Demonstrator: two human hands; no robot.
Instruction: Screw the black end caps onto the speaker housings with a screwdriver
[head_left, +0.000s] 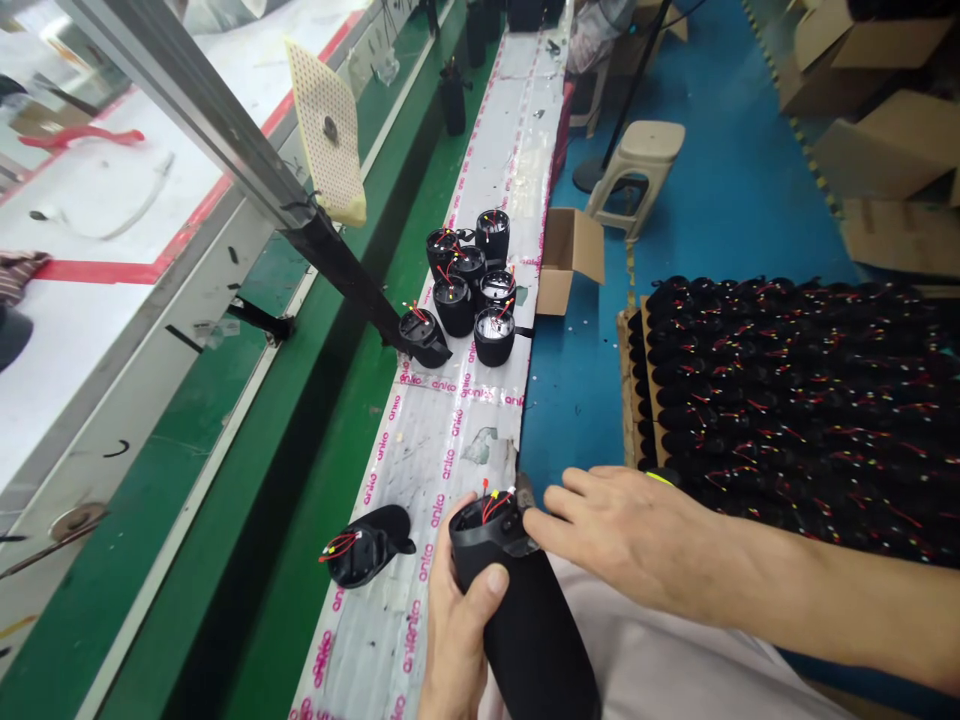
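A black fabric-covered cylindrical housing [536, 630] is tilted in my left hand [461, 625], whose fingers wrap round it near the upper end. Red wires with small connectors [491, 503] stick out of its open end. At that rim, the bent fingers of my right hand [611, 525] are closed on a short dark strap [523, 493]; part of it is hidden by the fingertips. A small yellow-green and black object [661, 478] shows behind the right wrist; I cannot tell whether it is held. To the left, another black housing [367, 545] lies on its side.
Several upright black housings [454, 305] stand ahead on the narrow taped bench [420, 440]. A metal post [225, 140] slants up at left. On the right are a cardboard box [559, 275], a plastic stool [649, 150] and packed rows of wired housings [787, 400]. A person [600, 30] sits far ahead.
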